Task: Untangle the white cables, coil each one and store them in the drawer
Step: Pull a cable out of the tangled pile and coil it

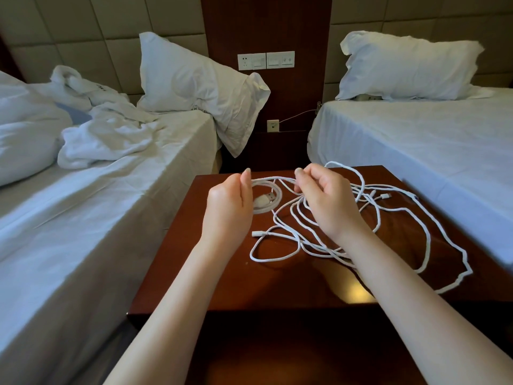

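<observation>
Two bare hands work at a tangle of white cables (305, 240) on a dark wooden nightstand (211, 273) between two beds (83, 204).
The left hand (227, 207), fingers curled, grips a small coil (273, 207) with a USB plug (263, 201) showing inside its loop. The right hand (324, 201) pinches strands running from that coil into the loose tangle, which sprawls across the nightstand's right half.

Bare arms, bare hands.
Left hand (227, 207) and right hand (327, 201) show short, plain nails (298, 171); both forearms (416, 295) uncovered to the frame's edge.
</observation>
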Action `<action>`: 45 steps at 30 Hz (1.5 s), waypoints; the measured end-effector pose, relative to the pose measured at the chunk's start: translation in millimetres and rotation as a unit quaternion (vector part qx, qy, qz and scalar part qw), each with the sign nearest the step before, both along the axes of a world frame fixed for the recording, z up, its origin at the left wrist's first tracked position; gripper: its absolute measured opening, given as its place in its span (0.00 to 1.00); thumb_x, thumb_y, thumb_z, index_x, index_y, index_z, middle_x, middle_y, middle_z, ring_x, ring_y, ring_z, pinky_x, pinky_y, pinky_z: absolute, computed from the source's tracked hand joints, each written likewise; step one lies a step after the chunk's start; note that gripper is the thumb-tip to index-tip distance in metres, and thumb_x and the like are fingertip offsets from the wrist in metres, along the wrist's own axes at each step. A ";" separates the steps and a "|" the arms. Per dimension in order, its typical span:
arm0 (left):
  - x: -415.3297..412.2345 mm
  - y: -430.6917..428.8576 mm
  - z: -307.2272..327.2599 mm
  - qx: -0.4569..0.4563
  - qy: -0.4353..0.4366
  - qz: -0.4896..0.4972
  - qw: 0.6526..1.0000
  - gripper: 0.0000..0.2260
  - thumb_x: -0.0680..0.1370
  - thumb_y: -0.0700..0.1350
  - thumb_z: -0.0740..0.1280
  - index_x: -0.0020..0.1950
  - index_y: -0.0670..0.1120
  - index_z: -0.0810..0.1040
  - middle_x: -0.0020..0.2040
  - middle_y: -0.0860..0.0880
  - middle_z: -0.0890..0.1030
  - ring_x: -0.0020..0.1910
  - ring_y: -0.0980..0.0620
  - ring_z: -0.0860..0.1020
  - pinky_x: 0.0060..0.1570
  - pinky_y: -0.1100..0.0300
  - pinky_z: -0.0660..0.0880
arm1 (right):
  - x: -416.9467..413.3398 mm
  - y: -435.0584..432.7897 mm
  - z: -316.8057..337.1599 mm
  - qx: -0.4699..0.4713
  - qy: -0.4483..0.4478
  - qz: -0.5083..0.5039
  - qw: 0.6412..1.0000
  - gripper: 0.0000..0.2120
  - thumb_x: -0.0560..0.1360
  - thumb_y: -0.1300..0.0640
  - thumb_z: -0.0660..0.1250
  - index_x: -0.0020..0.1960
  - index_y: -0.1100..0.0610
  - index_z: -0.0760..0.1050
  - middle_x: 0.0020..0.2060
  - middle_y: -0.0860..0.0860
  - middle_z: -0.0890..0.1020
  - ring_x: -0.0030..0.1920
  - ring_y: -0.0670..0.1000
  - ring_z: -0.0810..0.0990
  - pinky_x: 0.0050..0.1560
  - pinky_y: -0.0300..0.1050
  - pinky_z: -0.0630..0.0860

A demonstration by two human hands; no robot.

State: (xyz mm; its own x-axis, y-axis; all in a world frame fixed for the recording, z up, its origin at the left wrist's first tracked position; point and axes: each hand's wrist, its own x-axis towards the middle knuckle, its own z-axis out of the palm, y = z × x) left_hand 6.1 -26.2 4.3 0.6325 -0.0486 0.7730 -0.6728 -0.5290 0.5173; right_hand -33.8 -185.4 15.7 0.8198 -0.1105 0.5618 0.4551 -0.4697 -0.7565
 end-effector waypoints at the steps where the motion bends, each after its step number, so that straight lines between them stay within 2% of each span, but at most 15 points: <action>1: 2.3 2.3 -1.4 -0.008 -0.008 0.015 1.000 0.19 0.82 0.41 0.57 0.31 0.46 0.63 0.25 0.56 0.63 0.22 0.56 0.64 0.28 0.72 0.64 | -1.0 0.8 -0.1 0.001 0.011 0.025 1.000 0.14 0.82 0.57 0.59 0.39 0.58 0.73 0.20 0.44 0.67 0.22 0.43 0.64 0.25 0.32 0.59; 7: 10.3 15.5 -1.5 -0.057 -0.024 0.083 0.995 0.17 0.82 0.42 0.56 0.33 0.43 0.66 0.26 0.56 0.63 0.24 0.58 0.62 0.28 0.71 0.63 | -5.3 24.0 -10.8 -0.036 0.099 0.165 0.981 0.14 0.81 0.59 0.59 0.38 0.54 0.74 0.22 0.44 0.66 0.26 0.44 0.63 0.30 0.37 0.62; 11: 8.0 12.0 3.8 -0.106 0.001 0.085 0.991 0.18 0.83 0.43 0.55 0.34 0.41 0.67 0.26 0.52 0.66 0.25 0.55 0.64 0.29 0.67 0.62 | -1.3 33.9 -26.3 -0.030 0.156 0.204 0.966 0.13 0.82 0.58 0.58 0.41 0.60 0.74 0.21 0.47 0.68 0.23 0.47 0.65 0.29 0.40 0.64; 14: 5.4 9.5 8.7 -0.150 0.028 0.055 0.987 0.21 0.82 0.49 0.53 0.33 0.40 0.68 0.27 0.43 0.71 0.27 0.44 0.72 0.32 0.51 0.70 | 3.0 30.3 -31.9 -0.010 0.152 0.216 0.964 0.16 0.83 0.57 0.57 0.39 0.60 0.74 0.24 0.55 0.72 0.27 0.50 0.69 0.34 0.38 0.68; 17: 3.6 10.3 14.1 -0.206 0.066 0.015 0.976 0.23 0.81 0.54 0.53 0.34 0.39 0.69 0.29 0.37 0.73 0.28 0.36 0.73 0.33 0.39 0.73 | 8.9 20.1 -36.0 -0.031 0.141 0.202 0.969 0.18 0.82 0.52 0.57 0.37 0.57 0.74 0.29 0.53 0.76 0.34 0.50 0.74 0.43 0.41 0.71; 21: -5.9 6.4 21.9 -0.209 0.095 -0.032 0.973 0.25 0.82 0.53 0.55 0.37 0.34 0.70 0.31 0.35 0.73 0.28 0.37 0.71 0.31 0.41 0.74 | 9.6 14.2 -36.5 -0.030 0.134 0.194 0.971 0.17 0.82 0.54 0.59 0.37 0.58 0.75 0.30 0.51 0.75 0.34 0.45 0.73 0.41 0.38 0.70; 24: -9.4 2.8 24.7 -0.235 0.140 -0.088 0.958 0.21 0.83 0.50 0.56 0.35 0.38 0.70 0.27 0.46 0.72 0.23 0.52 0.71 0.25 0.56 0.70 | 11.3 12.0 -34.9 -0.018 0.126 0.179 0.976 0.16 0.81 0.52 0.60 0.39 0.58 0.77 0.31 0.48 0.75 0.34 0.44 0.73 0.39 0.35 0.69; 26: -13.1 1.0 26.3 -0.215 0.177 -0.142 0.950 0.20 0.83 0.49 0.56 0.33 0.43 0.70 0.22 0.53 0.71 0.20 0.57 0.69 0.21 0.64 0.66 | 12.2 9.8 -33.7 -0.009 0.116 0.168 0.979 0.15 0.80 0.50 0.61 0.39 0.55 0.77 0.30 0.46 0.74 0.33 0.47 0.71 0.37 0.36 0.68; 30: -22.1 -4.0 25.4 -0.146 0.225 -0.237 0.934 0.18 0.83 0.48 0.56 0.37 0.41 0.71 0.23 0.52 0.71 0.19 0.57 0.67 0.19 0.66 0.62 | 12.0 3.0 -25.9 0.027 0.114 0.157 0.981 0.14 0.79 0.53 0.66 0.34 0.53 0.76 0.23 0.46 0.68 0.24 0.43 0.63 0.28 0.34 0.62; 32: -26.6 -7.4 24.9 -0.116 0.241 -0.269 0.925 0.17 0.82 0.48 0.56 0.37 0.41 0.71 0.24 0.52 0.71 0.20 0.58 0.66 0.20 0.67 0.62 | 13.0 -1.9 -21.3 0.019 0.091 0.158 0.983 0.09 0.74 0.49 0.68 0.36 0.48 0.80 0.27 0.54 0.74 0.28 0.53 0.68 0.33 0.42 0.66; 34: -29.8 -9.4 25.0 -0.083 0.255 -0.285 0.920 0.17 0.82 0.48 0.56 0.35 0.44 0.73 0.24 0.53 0.71 0.20 0.58 0.66 0.21 0.68 0.62 | 13.0 -9.4 -17.3 -0.006 0.055 0.151 0.987 0.06 0.73 0.52 0.68 0.41 0.53 0.81 0.35 0.58 0.79 0.36 0.58 0.74 0.38 0.47 0.71; 36: -32.3 -9.7 26.0 -0.049 0.264 -0.294 0.917 0.18 0.81 0.50 0.57 0.33 0.52 0.76 0.24 0.54 0.72 0.21 0.58 0.67 0.21 0.67 0.63 | 12.6 -17.1 -13.5 -0.034 0.022 0.136 0.990 0.05 0.75 0.57 0.67 0.42 0.58 0.80 0.36 0.51 0.80 0.38 0.52 0.77 0.38 0.46 0.73; 38: -35.2 -9.0 28.8 -0.010 0.266 -0.293 0.918 0.19 0.81 0.51 0.57 0.33 0.55 0.78 0.25 0.54 0.74 0.22 0.57 0.68 0.22 0.66 0.66 | 9.0 -20.4 -6.1 -0.051 -0.010 0.122 0.991 0.07 0.77 0.56 0.66 0.41 0.52 0.78 0.35 0.42 0.78 0.38 0.43 0.77 0.37 0.33 0.71; 42: -36.8 -5.7 34.5 0.078 0.242 -0.270 0.929 0.19 0.81 0.51 0.57 0.40 0.39 0.77 0.30 0.40 0.78 0.23 0.54 0.71 0.24 0.66 0.67 | 4.0 -23.2 6.7 -0.084 -0.044 0.084 0.992 0.06 0.76 0.55 0.67 0.41 0.48 0.76 0.35 0.41 0.77 0.39 0.37 0.77 0.40 0.27 0.70; 45: -37.5 -4.8 34.5 0.126 0.228 -0.268 0.927 0.20 0.81 0.50 0.58 0.40 0.35 0.75 0.32 0.34 0.77 0.23 0.54 0.71 0.24 0.67 0.66 | -0.9 -25.5 14.0 -0.088 -0.048 0.080 0.992 0.04 0.75 0.52 0.66 0.42 0.49 0.77 0.37 0.43 0.78 0.41 0.39 0.77 0.41 0.28 0.71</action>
State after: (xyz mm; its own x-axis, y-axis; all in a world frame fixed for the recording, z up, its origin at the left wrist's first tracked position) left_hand -31.4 -31.0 38.9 0.7239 -0.5937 0.3515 -0.6152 -0.3246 0.7185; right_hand -34.7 -210.9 29.8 0.7606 0.1239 0.6373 0.6006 -0.5070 -0.6183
